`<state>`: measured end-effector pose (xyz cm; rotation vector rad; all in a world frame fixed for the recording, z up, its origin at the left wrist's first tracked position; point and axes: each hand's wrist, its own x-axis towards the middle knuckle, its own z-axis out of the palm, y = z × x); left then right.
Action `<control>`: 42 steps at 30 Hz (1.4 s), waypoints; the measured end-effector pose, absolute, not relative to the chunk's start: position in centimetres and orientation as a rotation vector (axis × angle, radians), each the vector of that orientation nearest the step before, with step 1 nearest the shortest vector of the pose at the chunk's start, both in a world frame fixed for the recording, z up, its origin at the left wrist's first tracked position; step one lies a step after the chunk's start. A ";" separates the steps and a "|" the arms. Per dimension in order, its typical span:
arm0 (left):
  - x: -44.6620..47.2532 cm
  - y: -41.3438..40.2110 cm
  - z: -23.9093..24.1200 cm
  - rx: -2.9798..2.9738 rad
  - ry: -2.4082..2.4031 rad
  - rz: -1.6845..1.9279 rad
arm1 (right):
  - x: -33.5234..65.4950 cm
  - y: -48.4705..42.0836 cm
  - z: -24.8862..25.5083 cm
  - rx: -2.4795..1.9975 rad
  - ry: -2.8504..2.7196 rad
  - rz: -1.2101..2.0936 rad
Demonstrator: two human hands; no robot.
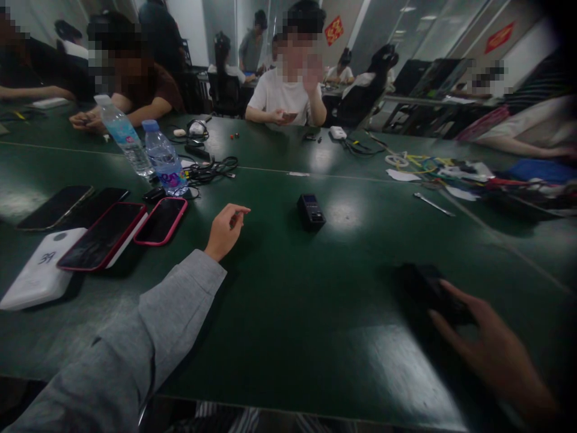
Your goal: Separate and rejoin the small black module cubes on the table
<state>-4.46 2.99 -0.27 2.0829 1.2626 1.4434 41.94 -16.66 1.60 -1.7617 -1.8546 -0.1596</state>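
Observation:
My left hand [225, 231] is over the green table [288, 313], left of the middle. Its fingers are loosely bent, with a gap by the thumb and nothing in them. To its right stands a small black boxy device [311, 211] with a dark panel on its upper face. At the lower right, my right hand [489, 337], blurred, has its thumb and fingers about a dark blocky object [430, 288]. Motion blur hides what kind of thing this is. A phone in a pink case [161, 221] lies just left of my left hand.
Left are a red-cased phone [106, 236], a white power bank marked 39 [42, 267], dark phones [56, 207] and two water bottles [164, 159]. Black cables [214, 171] lie behind. A wrench [433, 204] and tangled wires [451, 168] are at right. People sit across the table.

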 end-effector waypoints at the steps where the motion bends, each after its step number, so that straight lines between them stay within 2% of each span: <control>1: -4.5 3.0 -0.3 2.086 1.265 1.439 | 40.5 -16.1 0.9 -1.711 -1.940 -0.079; 4: -4.5 3.0 -0.3 2.117 1.262 1.442 | 33.6 -14.2 0.4 -1.583 -2.215 0.097; 9: -4.4 3.0 -0.3 2.163 1.259 1.443 | 21.9 -7.7 1.5 -1.425 -2.395 0.027; 13: -4.2 2.8 0.0 2.225 1.257 1.396 | 17.8 -1.4 0.6 -1.417 -2.375 -0.045; 19: -3.8 2.2 0.4 2.412 1.217 1.262 | 17.9 0.8 0.0 -1.298 -2.267 0.251; 26: -3.6 1.9 0.4 2.727 1.139 0.989 | 18.7 -0.5 0.3 -1.218 -2.242 0.224; 42: -3.4 1.8 0.5 2.885 1.352 0.860 | 18.1 -0.5 0.6 -1.088 -2.335 0.230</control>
